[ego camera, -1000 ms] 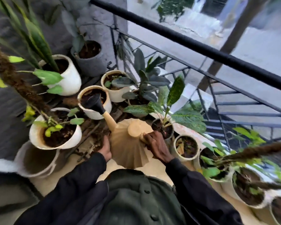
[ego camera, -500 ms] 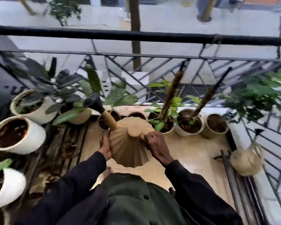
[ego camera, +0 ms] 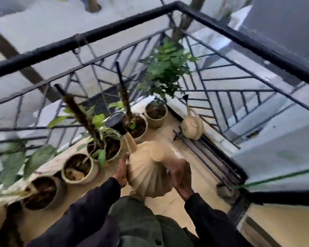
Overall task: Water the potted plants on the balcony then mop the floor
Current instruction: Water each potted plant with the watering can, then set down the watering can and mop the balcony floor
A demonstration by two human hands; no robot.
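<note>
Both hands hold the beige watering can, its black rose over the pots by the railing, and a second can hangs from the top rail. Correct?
Not quite. In the head view both hands do hold the watering can with its rose over the pots, but the second can sits on the floor by the railing.

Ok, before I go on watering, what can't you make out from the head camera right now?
- Water level inside the beige ribbed plastic watering can: its opaque body hides it.
- Whether water leaves its black spout head: motion blur.
- Right hand fingers: curled behind the can.
- Dark soil-filled pot at the lower left: blurred, soil wetness unreadable.
</note>
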